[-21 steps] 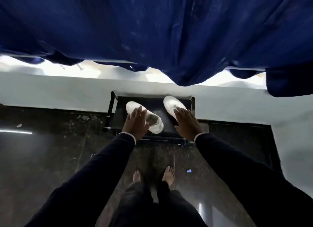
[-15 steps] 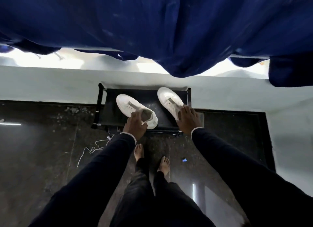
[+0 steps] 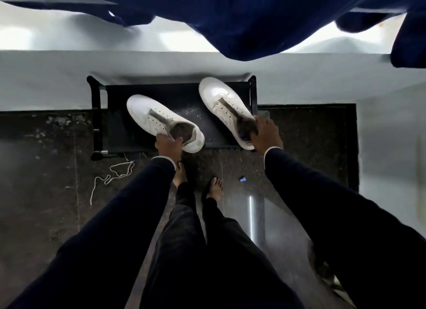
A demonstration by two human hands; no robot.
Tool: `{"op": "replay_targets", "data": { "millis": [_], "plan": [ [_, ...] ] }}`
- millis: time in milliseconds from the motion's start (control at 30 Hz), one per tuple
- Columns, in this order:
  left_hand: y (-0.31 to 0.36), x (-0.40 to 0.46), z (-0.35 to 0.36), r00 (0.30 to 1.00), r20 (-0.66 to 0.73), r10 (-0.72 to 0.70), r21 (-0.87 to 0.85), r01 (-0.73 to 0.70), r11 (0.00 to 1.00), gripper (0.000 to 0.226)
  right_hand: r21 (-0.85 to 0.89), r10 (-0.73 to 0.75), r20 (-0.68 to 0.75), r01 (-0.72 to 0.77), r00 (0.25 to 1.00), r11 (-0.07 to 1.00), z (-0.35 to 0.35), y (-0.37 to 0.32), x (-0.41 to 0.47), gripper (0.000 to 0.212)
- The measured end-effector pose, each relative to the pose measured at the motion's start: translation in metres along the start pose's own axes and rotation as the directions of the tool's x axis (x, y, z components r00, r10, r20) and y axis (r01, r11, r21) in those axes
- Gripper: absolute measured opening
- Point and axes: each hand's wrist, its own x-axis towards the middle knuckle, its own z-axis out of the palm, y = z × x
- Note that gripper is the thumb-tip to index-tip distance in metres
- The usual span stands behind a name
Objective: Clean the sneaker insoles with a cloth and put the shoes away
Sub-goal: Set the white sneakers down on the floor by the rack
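Over black rack (image 3: 99,115): left hand (image 3: 167,145) fingers grip left sneaker (image 3: 161,122) collar; right hand (image 3: 267,137) grips right sneaker (image 3: 224,106) heel.

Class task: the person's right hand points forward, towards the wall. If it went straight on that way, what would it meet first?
The right hand already grips the heel of the right sneaker, so that comes first; beyond it probably the black rack's back rail. Depth is unclear.

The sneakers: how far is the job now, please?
Both white sneakers, the left sneaker and the right sneaker, are over the black rack. The left hand and right hand grip their heels. Letting go remains. No cloth is visible, so cleaning cannot be confirmed.
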Motion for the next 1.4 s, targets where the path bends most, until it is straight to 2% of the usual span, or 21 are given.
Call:
{"op": "replay_targets", "data": {
  "millis": [167, 300, 467, 567, 633, 733, 933, 1133, 1300, 1400],
  "plan": [
    [0.011, 0.001, 0.0, 0.999, -0.048, -0.006, 0.042, 0.008, 0.999, 0.086, -0.02, 0.005, 0.005, -0.005, 1.0, 1.0, -0.008, -0.003, 0.014, 0.035],
    [0.004, 0.005, 0.0, 1.0, -0.025, 0.007, 0.053, -0.005, 0.999, 0.088, -0.039, -0.031, 0.018, 0.031, 0.999, 0.999, -0.007, 0.001, 0.029, 0.029],
    [0.004, -0.017, -0.012, 0.998, -0.012, 0.053, 0.098, -0.052, 0.994, 0.078, -0.006, -0.077, -0.008, 0.077, 0.997, 0.997, -0.012, -0.008, 0.012, 0.023],
    [0.014, -0.06, -0.024, 0.995, 0.012, 0.098, 0.089, -0.099, 0.991, 0.062, 0.09, -0.014, 0.048, 0.01, 0.999, 0.996, -0.012, -0.012, -0.011, 0.03],
    [0.011, -0.083, -0.029, 0.986, 0.018, 0.164, 0.093, -0.165, 0.982, 0.046, 0.158, 0.026, 0.085, -0.039, 0.996, 0.987, -0.008, -0.007, -0.025, 0.033],
    [0.006, -0.113, -0.038, 0.961, 0.031, 0.274, 0.108, -0.276, 0.955, 0.037, 0.236, 0.083, 0.129, -0.112, 0.988, 0.965, -0.001, 0.001, -0.046, 0.034],
    [-0.026, -0.153, -0.057, 0.93, 0.063, 0.362, 0.113, -0.367, 0.923, 0.045, 0.403, 0.12, 0.11, -0.155, 0.987, 0.902, 0.007, 0.016, -0.112, 0.033],
    [-0.097, -0.15, -0.071, 0.937, 0.085, 0.339, 0.166, -0.349, 0.922, 0.062, 0.48, 0.22, 0.094, -0.238, 0.971, 0.844, 0.044, 0.042, -0.186, 0.031],
    [-0.147, -0.189, -0.088, 0.916, 0.195, 0.351, 0.152, -0.382, 0.912, 0.056, 0.45, 0.306, 0.078, -0.307, 0.949, 0.839, 0.091, 0.064, -0.254, 0.034],
    [-0.189, -0.196, -0.093, 0.909, 0.254, 0.33, 0.205, -0.384, 0.9, 0.048, 0.433, 0.328, 0.106, -0.341, 0.939, 0.835, 0.126, 0.077, -0.288, 0.036]
  ]
}}
